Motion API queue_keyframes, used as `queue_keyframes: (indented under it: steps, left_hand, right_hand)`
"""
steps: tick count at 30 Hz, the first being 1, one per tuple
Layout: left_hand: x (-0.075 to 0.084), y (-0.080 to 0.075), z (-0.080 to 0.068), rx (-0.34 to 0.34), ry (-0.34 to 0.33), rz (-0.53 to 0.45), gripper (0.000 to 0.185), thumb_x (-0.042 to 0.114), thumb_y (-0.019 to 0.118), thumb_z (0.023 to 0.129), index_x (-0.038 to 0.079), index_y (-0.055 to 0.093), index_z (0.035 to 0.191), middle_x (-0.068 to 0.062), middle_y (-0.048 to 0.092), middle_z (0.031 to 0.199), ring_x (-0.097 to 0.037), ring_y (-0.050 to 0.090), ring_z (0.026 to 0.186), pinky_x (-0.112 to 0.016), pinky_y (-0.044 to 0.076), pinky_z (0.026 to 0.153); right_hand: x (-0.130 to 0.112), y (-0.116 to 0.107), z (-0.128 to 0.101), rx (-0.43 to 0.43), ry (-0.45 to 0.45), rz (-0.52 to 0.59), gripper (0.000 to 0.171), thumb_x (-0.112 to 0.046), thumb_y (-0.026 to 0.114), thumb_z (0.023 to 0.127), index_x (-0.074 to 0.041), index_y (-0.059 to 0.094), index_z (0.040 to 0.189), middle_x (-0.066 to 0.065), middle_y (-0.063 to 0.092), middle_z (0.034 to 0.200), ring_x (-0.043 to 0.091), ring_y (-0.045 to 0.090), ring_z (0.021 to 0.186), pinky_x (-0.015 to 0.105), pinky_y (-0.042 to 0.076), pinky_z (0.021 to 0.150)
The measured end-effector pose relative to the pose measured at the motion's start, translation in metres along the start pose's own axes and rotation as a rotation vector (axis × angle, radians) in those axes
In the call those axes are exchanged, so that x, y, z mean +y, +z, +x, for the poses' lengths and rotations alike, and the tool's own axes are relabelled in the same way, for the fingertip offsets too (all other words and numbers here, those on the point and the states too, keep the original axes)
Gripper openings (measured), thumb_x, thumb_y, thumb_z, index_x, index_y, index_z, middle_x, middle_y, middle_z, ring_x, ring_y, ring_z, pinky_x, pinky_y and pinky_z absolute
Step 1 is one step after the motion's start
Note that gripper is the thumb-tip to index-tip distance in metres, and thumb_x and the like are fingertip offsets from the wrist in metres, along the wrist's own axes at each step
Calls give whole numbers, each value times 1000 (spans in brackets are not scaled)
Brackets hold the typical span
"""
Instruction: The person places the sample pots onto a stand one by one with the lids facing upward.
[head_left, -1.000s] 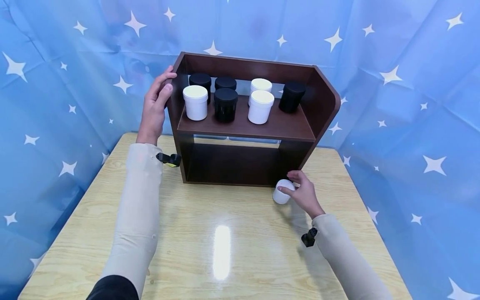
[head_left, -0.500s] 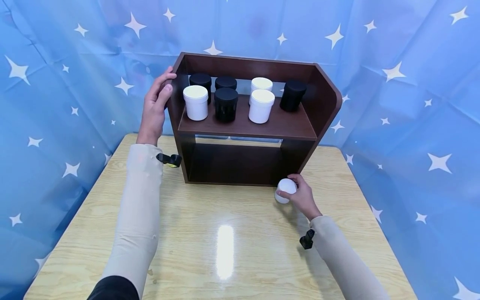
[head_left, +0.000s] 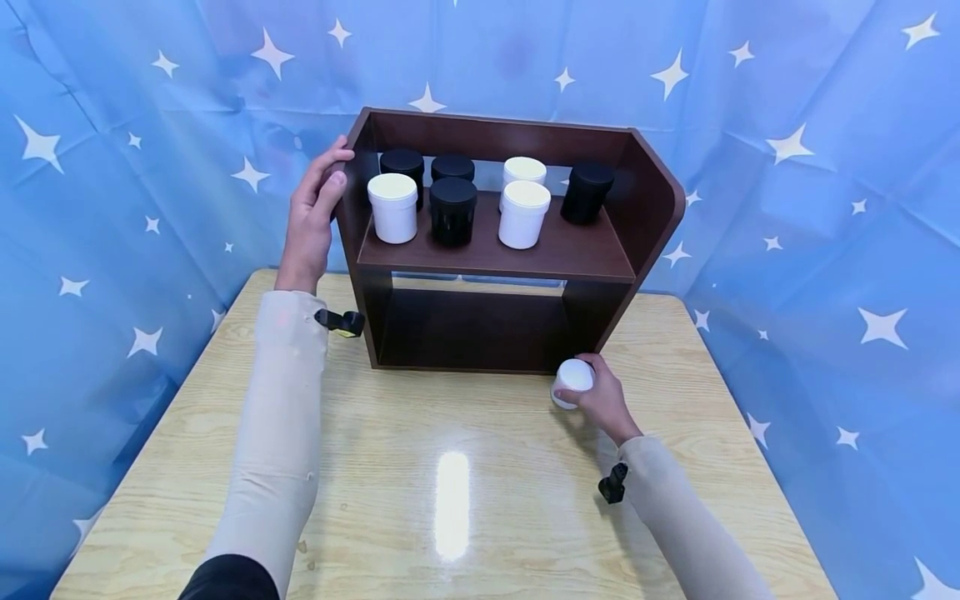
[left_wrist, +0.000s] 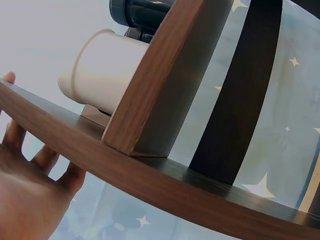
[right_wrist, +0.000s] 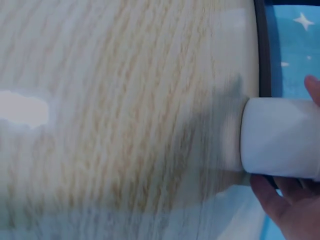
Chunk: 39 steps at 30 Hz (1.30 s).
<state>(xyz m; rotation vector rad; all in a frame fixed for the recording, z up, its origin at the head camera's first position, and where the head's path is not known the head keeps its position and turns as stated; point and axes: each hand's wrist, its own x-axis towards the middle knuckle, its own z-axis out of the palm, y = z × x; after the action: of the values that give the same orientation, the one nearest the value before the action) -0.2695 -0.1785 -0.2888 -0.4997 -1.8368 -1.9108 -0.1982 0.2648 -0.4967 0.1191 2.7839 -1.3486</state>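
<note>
The shelf's right half lies bare in front of the black jar, open from the front (its side wall closes the right). Six jars crowd the left and back.

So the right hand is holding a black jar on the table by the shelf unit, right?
Not quite: the jar in the right hand is white, not black, as the head view shows. It does sit on the table by the shelf unit.
</note>
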Motion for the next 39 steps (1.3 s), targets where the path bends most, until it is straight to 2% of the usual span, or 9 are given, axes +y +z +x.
queue_keyframes:
  steps: [5,9,19,26,32,39]
  left_hand:
    - [-10,-4,4,2,4,10,40,27,50,103,12,56,140,10,38,162,-11,33,151,-40,24,128]
    - [-11,-4,5,1,6,7,39,27,51,103,13,57,139,9,38,162,-10,31,152,-40,25,128]
    - [5,3,-3,-3,9,-2,38,26,50,103,12,58,137,6,38,163,-11,31,152,-40,23,128]
    - [-2,1,0,0,7,-20,38,26,51,103,11,57,137,6,38,163,-10,30,153,-40,23,128]
    - [12,6,-7,-6,7,-9,39,26,50,103,10,57,137,4,37,163,-11,30,153,-39,23,128]
    - [-5,0,1,9,0,5,40,28,51,103,12,56,139,9,38,162,-10,30,152,-39,24,128]
  right_hand:
    - [0,2,0,6,13,9,77,-19,85,78,-7,42,141,22,51,142,39,51,126,56,42,109]
    - [1,3,0,15,21,22,76,-18,85,78,-7,43,140,21,51,142,39,51,127,56,42,109]
    - [2,-2,-3,18,14,5,75,-18,85,78,-6,44,140,22,52,141,39,51,127,56,43,109]
    - [-2,-8,-7,9,18,-14,76,-19,85,77,-7,44,141,22,52,142,39,51,126,58,42,109]
    - [-7,-11,-12,8,-6,-29,75,-18,85,76,-8,46,139,20,54,140,38,53,125,58,42,109]
    - [-16,-16,-14,-22,-67,-69,72,-20,86,76,-7,49,136,21,56,138,40,54,124,59,44,105]
